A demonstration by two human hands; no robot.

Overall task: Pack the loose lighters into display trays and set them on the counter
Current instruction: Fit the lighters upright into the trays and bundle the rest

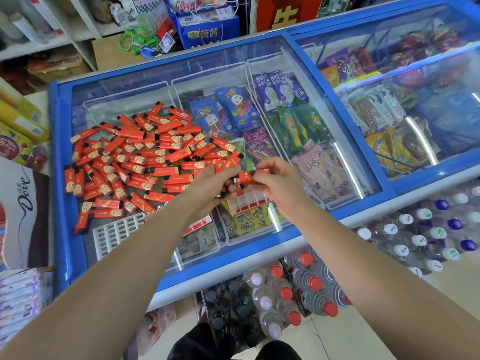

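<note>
The right hand (279,187) has its fingertips (255,178) pinched on one red lighter (245,177), held roughly level with its black cap toward the right hand. The left hand (210,189) is curled around a small bunch of lighters (228,165), red ends poking up past the knuckles and a couple of black caps showing under the palm; its fingers are closed on them, and they meet the single lighter where the two hands come together. Just below both hands sits a display tray (249,201) with clear dividers and a red edge, its slots showing empty where I can see them, though the hands cover part of it. To the left, a white slotted tray (118,233) lies flat near the front edge of the freezer lid (104,87). Beyond that spreads the big heap of loose lighters (130,157), red with gold print and black caps, scattered every which way across the left glass panel. Through the glass are packets of ice cream (280,89) in baskets. On the floor in front stand packs of bottled water (426,229) with white and blue caps, and bottles with red caps (315,283) nearer the person's feet.
</note>
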